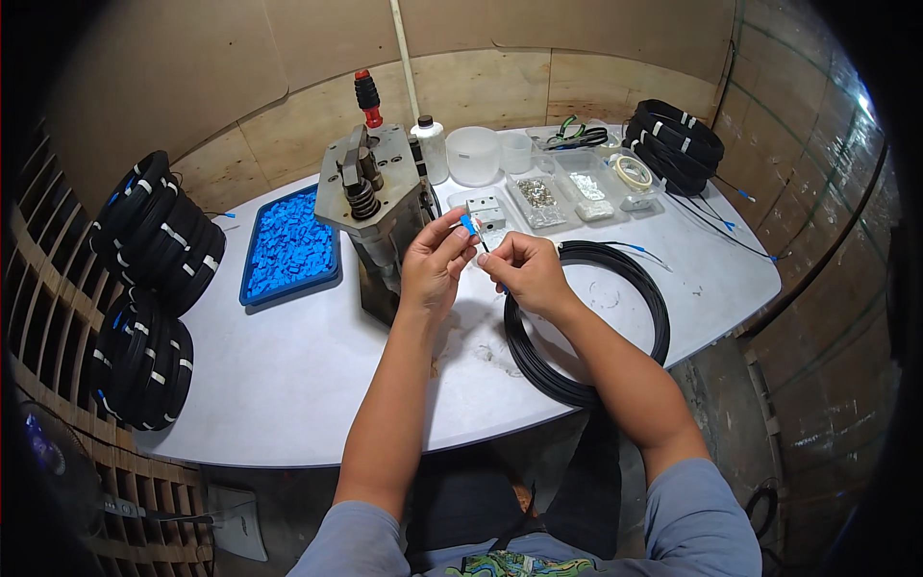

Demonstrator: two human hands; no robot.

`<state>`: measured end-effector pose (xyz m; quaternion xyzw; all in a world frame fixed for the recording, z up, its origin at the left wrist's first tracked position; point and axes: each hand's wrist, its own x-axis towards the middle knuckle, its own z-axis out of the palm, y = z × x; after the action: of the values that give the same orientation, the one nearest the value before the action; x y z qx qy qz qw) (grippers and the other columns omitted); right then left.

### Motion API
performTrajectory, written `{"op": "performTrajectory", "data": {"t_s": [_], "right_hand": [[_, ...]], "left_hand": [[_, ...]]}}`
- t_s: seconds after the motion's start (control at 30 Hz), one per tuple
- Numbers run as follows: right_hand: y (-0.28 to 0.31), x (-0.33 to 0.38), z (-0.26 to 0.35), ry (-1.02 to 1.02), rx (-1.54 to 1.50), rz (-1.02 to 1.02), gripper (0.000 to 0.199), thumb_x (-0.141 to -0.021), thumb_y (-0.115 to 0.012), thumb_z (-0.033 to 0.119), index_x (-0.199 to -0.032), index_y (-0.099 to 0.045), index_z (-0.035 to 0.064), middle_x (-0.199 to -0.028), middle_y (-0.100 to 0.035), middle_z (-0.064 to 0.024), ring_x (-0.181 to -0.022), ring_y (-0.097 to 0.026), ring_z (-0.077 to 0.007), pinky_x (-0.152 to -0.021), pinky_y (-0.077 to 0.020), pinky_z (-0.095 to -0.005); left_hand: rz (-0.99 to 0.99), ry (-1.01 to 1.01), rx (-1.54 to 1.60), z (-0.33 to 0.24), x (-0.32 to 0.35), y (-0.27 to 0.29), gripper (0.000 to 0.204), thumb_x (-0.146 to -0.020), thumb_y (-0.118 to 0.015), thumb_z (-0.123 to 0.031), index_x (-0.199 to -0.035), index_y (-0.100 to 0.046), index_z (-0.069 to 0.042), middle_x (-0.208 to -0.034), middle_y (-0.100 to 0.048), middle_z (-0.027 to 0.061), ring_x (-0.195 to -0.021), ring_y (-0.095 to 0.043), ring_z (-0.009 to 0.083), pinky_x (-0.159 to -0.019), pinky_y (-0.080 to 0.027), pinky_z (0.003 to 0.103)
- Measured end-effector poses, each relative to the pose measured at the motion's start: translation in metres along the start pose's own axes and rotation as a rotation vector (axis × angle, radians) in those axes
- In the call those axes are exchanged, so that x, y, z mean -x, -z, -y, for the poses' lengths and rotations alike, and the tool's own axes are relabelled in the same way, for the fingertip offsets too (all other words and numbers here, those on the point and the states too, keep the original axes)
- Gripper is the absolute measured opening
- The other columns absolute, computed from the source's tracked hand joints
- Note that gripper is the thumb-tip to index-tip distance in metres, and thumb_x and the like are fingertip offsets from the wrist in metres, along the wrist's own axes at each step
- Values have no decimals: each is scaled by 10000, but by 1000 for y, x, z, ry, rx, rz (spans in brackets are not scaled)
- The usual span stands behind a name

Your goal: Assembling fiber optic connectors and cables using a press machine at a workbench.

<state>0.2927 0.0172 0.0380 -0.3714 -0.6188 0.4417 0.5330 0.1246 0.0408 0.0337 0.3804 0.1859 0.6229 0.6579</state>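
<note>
My left hand (433,269) pinches a small blue plastic connector piece (468,224) between thumb and fingertips, above the middle of the table. Close by on its right, my right hand (532,274) is closed on the end of a thin black cable (484,246), which points up at the blue piece. Whether the cable tip sits inside the piece is too small to tell. Below my right forearm lies a large coil of black cable (661,317), with one loose blue-tipped end at its far side. A small metal block (486,212) stands just beyond my fingers.
A metal bench press (365,192) stands left of my hands, beside a blue tray (291,292) of small blue pieces (288,245). Clear boxes (548,219) of small parts, a white bottle (431,149) and tubs (473,159) line the back. Tied cable coils (159,236) flank the table (260,394).
</note>
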Motion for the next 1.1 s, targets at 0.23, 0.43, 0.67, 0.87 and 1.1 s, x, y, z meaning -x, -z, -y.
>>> {"op": "performTrajectory", "data": {"t_s": [0.23,0.43,0.67,0.87,1.1], "right_hand": [[0,0,-1,-8,2,-4,232,-898,-768,175,-769,-637,33,-646,-648,-16,-545,-583,-57,-497,-469,-227],[-1,0,-1,8,30,-7,233,-895,-768,174,-767,-635,32,-646,-647,-16,-546,-586,-59,-503,-477,-227],[-1,0,2,-7,20,-14,233,-893,-769,174,-765,-632,34,-647,-648,-16,-550,-593,-60,-500,-474,-222],[0,-1,-1,-9,15,12,242,-906,-767,187,-770,-638,34,-649,-651,-18,-548,-587,-59,-493,-463,-220],[0,0,2,-28,4,58,208,-931,-755,176,-832,-658,22,-681,-650,-24,-585,-590,-66,-537,-498,-236]], "left_hand": [[-7,-13,-14,1,0,0,295,-958,-670,-41,-1251,-640,-43,-1126,-709,119,-944,-684,163,-844,-577,291],[-25,-39,-13,0,1,1,313,-953,-680,-42,-1262,-634,-32,-1019,-681,57,-938,-681,163,-848,-581,296],[-31,-22,-15,-1,3,-3,352,-942,-686,-20,-1288,-622,1,-1090,-677,84,-946,-674,162,-860,-569,294],[5,-33,-23,0,3,-1,348,-940,-682,-10,-1283,-627,3,-1112,-673,86,-960,-670,162,-868,-564,296],[9,-46,-17,0,2,-2,356,-936,-687,-10,-1287,-625,-3,-1101,-674,85,-944,-658,152,-862,-559,287]]}}
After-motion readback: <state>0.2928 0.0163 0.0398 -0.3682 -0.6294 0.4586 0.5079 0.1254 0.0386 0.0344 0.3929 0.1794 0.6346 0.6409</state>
